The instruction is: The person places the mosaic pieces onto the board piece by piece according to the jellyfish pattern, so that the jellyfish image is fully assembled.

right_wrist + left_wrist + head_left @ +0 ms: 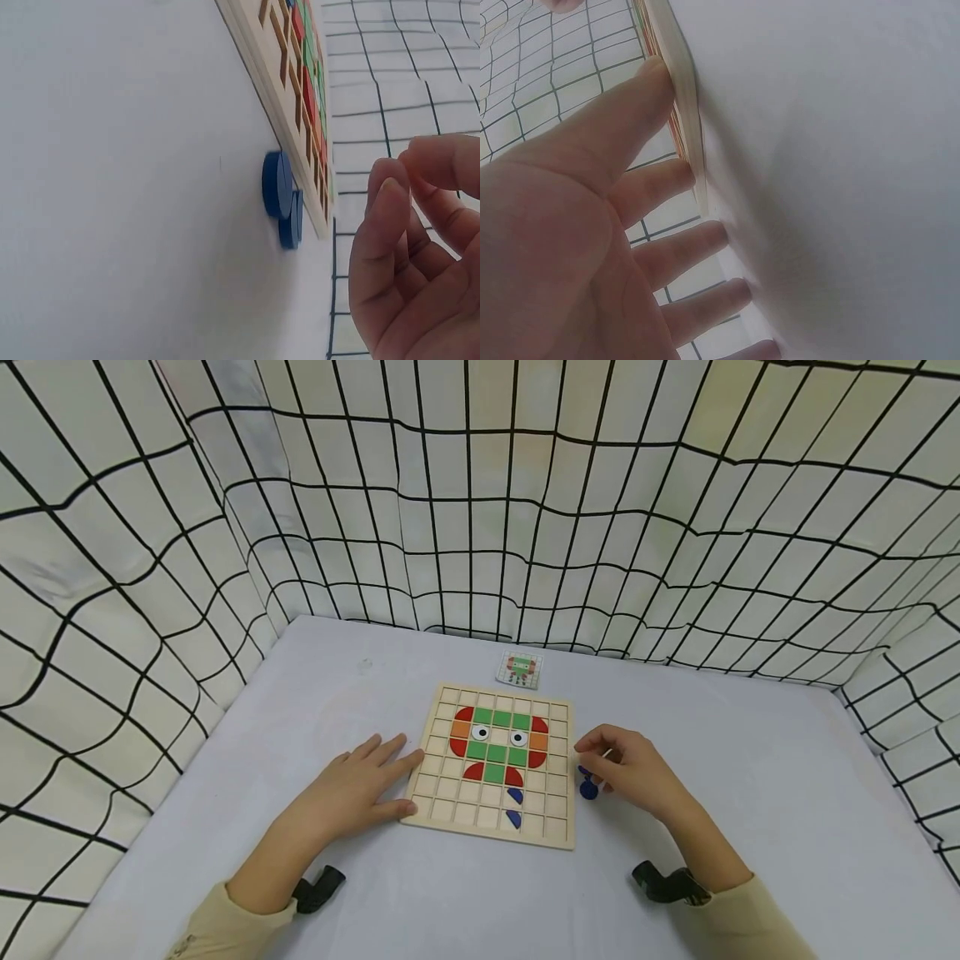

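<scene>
A square wooden grid board (463, 812) lies on the white table. Green squares (494, 772), red quarter-round pieces (472, 771), orange squares and two eye discs (480, 732) fill several of its cells. Below them sit two blue half-round pieces (513, 819). My left hand (356, 789) has its fingers spread, with thumb and forefinger resting at the board's left edge. Beside the right edge my right hand (633, 768) hovers over blue pieces (277, 185) on the table. Its fingers are loosely bent, thumb and forefinger tips close together, no piece visible between them.
A small picture card (520, 670) with a similar colored figure lies behind the board. Black netting (468, 497) over white cloth rises around the back and sides of the table (720, 760). A black strap device (667, 883) sits at each wrist.
</scene>
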Demonstrator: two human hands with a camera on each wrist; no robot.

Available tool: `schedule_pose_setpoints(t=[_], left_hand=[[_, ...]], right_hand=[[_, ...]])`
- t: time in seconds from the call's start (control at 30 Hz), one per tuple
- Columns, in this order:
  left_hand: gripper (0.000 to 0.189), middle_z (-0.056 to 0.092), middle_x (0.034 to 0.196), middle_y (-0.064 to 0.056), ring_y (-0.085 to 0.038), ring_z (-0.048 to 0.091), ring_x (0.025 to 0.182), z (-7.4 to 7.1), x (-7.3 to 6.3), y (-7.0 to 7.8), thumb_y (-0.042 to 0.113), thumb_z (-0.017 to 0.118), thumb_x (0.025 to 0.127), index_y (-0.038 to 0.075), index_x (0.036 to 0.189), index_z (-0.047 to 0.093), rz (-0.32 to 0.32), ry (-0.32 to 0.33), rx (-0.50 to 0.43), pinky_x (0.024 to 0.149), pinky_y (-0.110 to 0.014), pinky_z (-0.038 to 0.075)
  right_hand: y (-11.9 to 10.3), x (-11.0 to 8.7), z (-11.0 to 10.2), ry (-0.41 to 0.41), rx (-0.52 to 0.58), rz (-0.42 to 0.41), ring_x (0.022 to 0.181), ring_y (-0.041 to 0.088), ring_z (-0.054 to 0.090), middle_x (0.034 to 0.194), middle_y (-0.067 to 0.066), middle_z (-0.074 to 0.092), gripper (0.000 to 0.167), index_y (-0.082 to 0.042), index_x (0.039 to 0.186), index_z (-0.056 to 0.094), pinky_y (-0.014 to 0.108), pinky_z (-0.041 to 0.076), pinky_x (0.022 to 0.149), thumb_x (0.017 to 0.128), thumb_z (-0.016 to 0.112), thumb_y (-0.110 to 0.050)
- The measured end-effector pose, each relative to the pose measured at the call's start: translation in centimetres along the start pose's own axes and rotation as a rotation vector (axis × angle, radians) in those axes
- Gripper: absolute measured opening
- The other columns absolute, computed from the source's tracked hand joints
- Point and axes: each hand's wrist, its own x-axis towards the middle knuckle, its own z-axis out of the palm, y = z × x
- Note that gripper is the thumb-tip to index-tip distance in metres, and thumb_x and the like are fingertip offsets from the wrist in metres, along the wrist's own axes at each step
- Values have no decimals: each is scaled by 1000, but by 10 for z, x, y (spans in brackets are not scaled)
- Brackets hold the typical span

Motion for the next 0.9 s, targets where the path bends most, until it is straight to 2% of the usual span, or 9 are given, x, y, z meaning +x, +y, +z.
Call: schedule_pose_setpoints(t=[0.13,0.33,0.67,0.8,0.9], left_hand=[[73,37,158,-17,-50,32,143,0,0,0,47,71,89,19,151,46,1,3,-1,104,-72,33],[73,37,158,-17,-50,32,143,1,0,0,47,71,89,19,151,46,3,3,2,104,-73,33],[73,37,158,-17,-50,32,143,2,0,-1,48,70,89,19,151,46,8,10,7,104,-72,34],[73,38,158,-17,-50,33,142,1,0,0,48,70,89,19,151,46,13,13,4,104,-72,34],[73,37,158,-17,-50,32,143,1,1,0,49,70,89,19,151,46,12,10,6,104,-72,34]], right_hand=[[8,2,-7,19,75,8,76,25,65,98,15,66,20,-6,113,65,35,58,63,98,64,-18],[18,2,-13,14,87,33,77,26,64,97,14,65,23,-5,115,65,34,57,64,98,64,-19],[24,4,-12,-99,-120,95,77,20,58,90,4,60,29,-14,118,69,31,53,64,91,73,-23],[23,6,-9,-87,-220,78,78,19,55,90,3,58,28,-15,115,70,29,50,62,89,75,-20],[21,5,-7,-71,-261,49,79,19,53,89,2,58,21,-15,108,71,30,48,63,88,76,-17]])
